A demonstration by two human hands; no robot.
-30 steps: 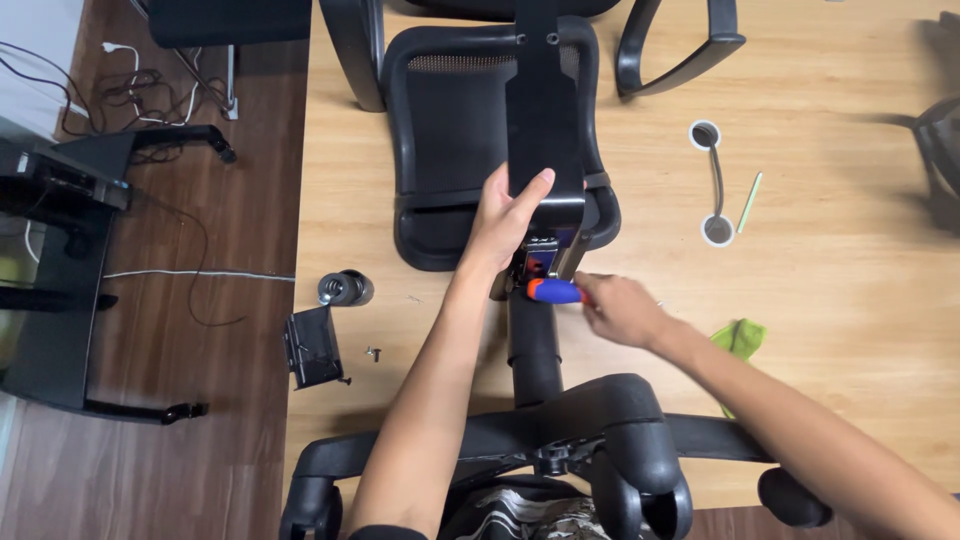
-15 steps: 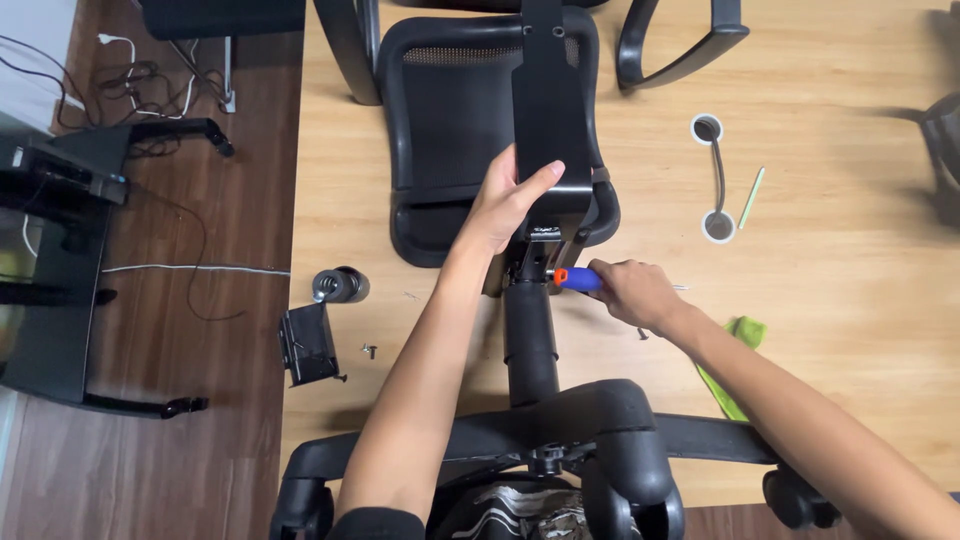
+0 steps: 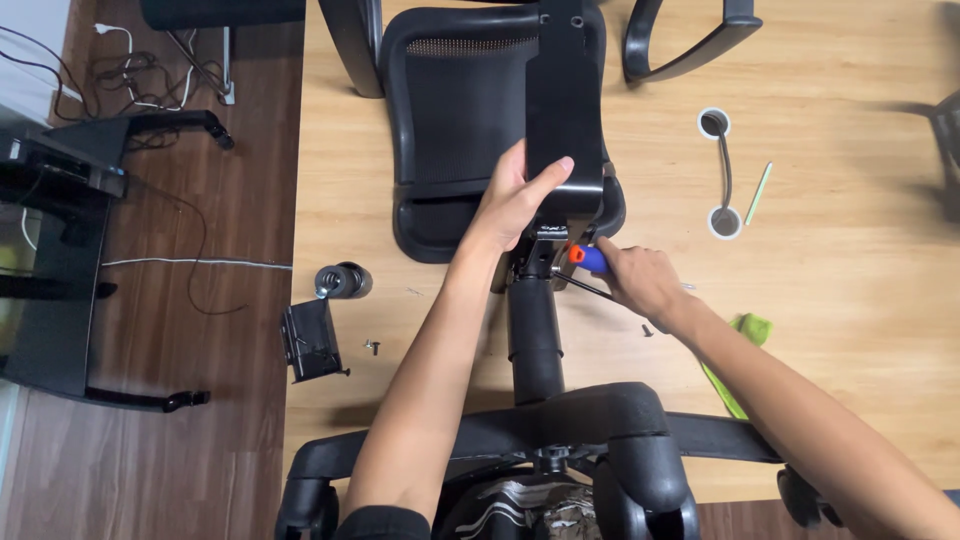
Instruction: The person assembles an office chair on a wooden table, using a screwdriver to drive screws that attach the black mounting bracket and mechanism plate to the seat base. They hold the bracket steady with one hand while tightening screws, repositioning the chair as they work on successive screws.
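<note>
A light wooden platform [image 3: 850, 330] is laid beside dark wood flooring [image 3: 200, 440]. A black stand [image 3: 60, 250] and loose cables [image 3: 130, 75] are seen at the left.
</note>
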